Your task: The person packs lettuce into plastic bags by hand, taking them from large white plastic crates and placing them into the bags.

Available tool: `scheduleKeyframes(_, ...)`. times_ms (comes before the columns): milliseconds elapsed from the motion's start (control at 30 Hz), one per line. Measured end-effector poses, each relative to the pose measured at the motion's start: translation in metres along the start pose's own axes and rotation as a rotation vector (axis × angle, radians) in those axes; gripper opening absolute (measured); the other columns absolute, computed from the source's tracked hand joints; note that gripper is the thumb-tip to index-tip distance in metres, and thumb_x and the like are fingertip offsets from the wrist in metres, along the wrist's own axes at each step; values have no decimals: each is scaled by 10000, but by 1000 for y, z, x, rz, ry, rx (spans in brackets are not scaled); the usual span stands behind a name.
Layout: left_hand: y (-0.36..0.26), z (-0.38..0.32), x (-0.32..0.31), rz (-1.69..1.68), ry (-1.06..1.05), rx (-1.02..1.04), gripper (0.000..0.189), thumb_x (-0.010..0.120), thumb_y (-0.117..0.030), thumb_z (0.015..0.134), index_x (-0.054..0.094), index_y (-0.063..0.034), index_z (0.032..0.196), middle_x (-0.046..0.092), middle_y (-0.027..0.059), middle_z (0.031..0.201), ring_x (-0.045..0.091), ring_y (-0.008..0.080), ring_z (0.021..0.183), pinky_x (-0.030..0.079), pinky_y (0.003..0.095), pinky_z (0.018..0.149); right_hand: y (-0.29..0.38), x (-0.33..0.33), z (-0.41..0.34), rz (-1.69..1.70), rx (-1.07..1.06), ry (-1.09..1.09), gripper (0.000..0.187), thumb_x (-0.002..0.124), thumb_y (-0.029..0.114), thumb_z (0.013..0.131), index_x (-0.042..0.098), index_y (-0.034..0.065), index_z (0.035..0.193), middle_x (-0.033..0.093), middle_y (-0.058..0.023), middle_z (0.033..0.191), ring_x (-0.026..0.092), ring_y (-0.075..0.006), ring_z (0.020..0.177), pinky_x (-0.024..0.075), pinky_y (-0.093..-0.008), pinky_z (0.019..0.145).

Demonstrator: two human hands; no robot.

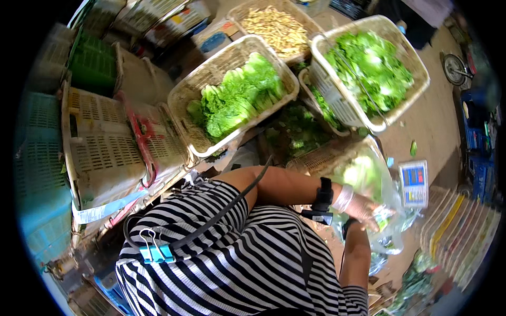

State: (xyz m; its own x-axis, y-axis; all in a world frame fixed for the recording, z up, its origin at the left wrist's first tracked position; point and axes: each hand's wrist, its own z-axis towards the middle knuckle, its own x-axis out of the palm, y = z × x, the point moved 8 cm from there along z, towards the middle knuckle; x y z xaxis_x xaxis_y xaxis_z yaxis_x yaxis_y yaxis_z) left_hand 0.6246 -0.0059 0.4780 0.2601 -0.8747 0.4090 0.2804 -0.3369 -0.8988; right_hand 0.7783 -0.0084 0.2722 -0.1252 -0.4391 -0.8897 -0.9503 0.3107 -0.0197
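My left hand [361, 207], in a thin pale glove, reaches across from the left with its fingers bent around part of a clear plastic bag [389, 233]. Bright glare blurs its fingertips and a small patch of green there. Behind it, my right forearm [355, 251] comes up from below; my right hand is hidden by the left one. Just above the hands, pale green leafy vegetables [359, 170] lie under clear plastic in a worn crate [316, 158]. A scale's display panel [414, 183] stands to the right of the bag.
Crates hold leafy lettuce [245, 98], loose greens [371, 67] and yellowish pieces [274, 29]. Stacked empty-looking crates [104, 146] line the left side. At the right are a striped stack [458, 233], blue crates [480, 177] and a wheel [454, 69]. A person's dark clothing [411, 23] shows top right.
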Motion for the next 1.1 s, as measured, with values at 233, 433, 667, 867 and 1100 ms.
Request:
scheduleKeyframes(233, 23, -198, -209, 139, -507, -211, 574, 617, -311, 851, 424, -42, 1320, 522, 163, 1209, 538, 261, 1102, 448, 341, 917, 21, -73, -42, 382, 194, -268, 634, 585, 379, 781, 353, 167, 1332, 228, -165, 1419, 204, -359, 1324, 233, -536, 1037)
scheduleKeyframes(433, 145, -588, -389, -216, -2004, -561, 395, 569, -219, 897, 500, -33, 1239, 614, 149, 1086, 580, 291, 941, 477, 406, 811, 201, -197, -59, 762, -60, -824, 530, 560, 285, 828, 418, 86, 1299, 310, -183, 1387, 268, -342, 1306, 239, -479, 1056)
scheduleKeyframes(667, 224, -782, -492, -59, -2245, -1097, 873, 581, -578, 773, 329, -4, 1380, 404, 201, 1371, 438, 328, 1214, 384, 393, 976, 537, -7, 91, 579, -436, 124, 534, 592, 217, 842, 436, 61, 1328, 230, -221, 1447, 236, -365, 1332, 205, -477, 1086)
scheduleKeyframes(867, 305, -843, -601, 77, -1967, -1440, 1097, 598, -711, 664, 191, -52, 1441, 275, 181, 1456, 362, 315, 1290, 315, 379, 1050, 600, 162, 158, -146, -367, -97, 538, 564, 406, 811, 493, 168, 1288, 354, -109, 1418, 278, -332, 1328, 206, -523, 1074)
scheduleKeyframes(1100, 300, -791, -594, -9, -2259, -1484, 1074, 778, -471, 629, 151, -159, 1444, 512, 173, 1247, 519, 292, 1132, 451, 401, 904, 621, 217, 191, -80, -480, 8, 384, 567, 333, 804, 614, 134, 1129, 405, -91, 1371, 318, -318, 1289, 235, -510, 1055)
